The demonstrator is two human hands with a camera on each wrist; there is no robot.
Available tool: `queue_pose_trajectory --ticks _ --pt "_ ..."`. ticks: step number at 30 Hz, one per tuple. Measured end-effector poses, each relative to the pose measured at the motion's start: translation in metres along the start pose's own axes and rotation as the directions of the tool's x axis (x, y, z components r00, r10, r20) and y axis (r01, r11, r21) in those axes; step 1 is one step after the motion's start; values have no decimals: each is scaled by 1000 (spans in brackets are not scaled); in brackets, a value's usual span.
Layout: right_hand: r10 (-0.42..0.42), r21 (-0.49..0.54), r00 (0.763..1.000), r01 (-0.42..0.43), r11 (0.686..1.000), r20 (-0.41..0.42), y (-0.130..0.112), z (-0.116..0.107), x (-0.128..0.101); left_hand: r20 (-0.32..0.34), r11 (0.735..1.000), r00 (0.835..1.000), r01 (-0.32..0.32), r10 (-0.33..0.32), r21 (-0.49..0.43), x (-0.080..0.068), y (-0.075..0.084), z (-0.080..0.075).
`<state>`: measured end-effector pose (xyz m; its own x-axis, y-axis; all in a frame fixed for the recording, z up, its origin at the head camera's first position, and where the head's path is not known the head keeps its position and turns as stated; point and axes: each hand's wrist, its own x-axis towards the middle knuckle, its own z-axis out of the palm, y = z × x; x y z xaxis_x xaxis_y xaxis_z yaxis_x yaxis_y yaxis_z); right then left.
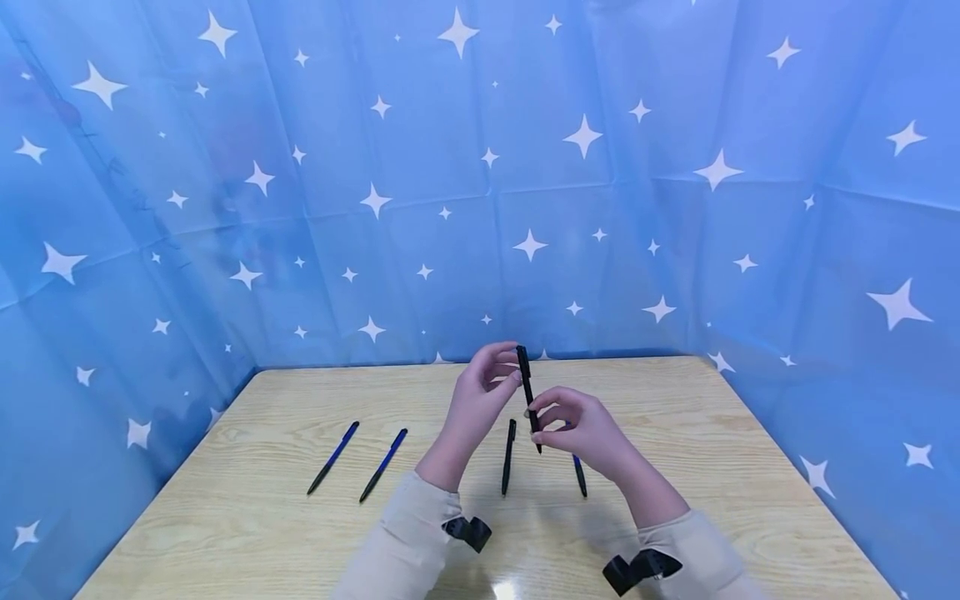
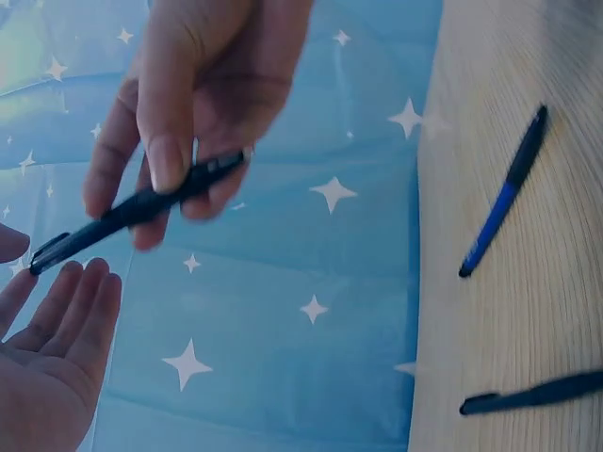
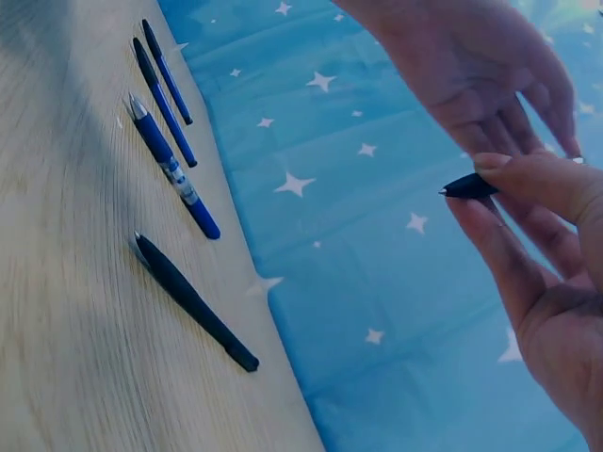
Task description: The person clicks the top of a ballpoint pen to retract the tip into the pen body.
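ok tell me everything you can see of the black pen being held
The black pen looks like plastic, slim, with a clip near its top and a pointed tip below. Held above the table, it stands steeply, slightly tilted. The right-hand grip pinches its lower part; the left-hand grip is at the clip end, contact unclear.

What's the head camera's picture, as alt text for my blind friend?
A person's right hand pinches a black pen above a wooden table, left hand at the pen's upper end. Another black pen and three blue-and-black pens lie below; a starry blue curtain hangs behind.
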<state>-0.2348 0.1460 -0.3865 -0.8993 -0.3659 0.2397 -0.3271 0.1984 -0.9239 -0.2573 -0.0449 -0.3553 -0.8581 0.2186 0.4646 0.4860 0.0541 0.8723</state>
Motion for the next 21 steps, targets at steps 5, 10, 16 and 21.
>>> queue_pose_trajectory --ticks 5,10,16,21 --pt "2 57 1000 -1 998 -25 1 6 2 -20 992 999 38 -41 -123 3 3 3" --pt "-1 82 999 4 997 -40 4 11 4 -15 975 998 60 -64 -216 4 3 2" --pt "21 100 997 -14 995 -69 8 14 5 -5 965 997 71 -75 -251 3 1 1" --pt "40 116 996 -30 993 -83 9 13 6 8 975 998 67 -67 -211 3 2 0"
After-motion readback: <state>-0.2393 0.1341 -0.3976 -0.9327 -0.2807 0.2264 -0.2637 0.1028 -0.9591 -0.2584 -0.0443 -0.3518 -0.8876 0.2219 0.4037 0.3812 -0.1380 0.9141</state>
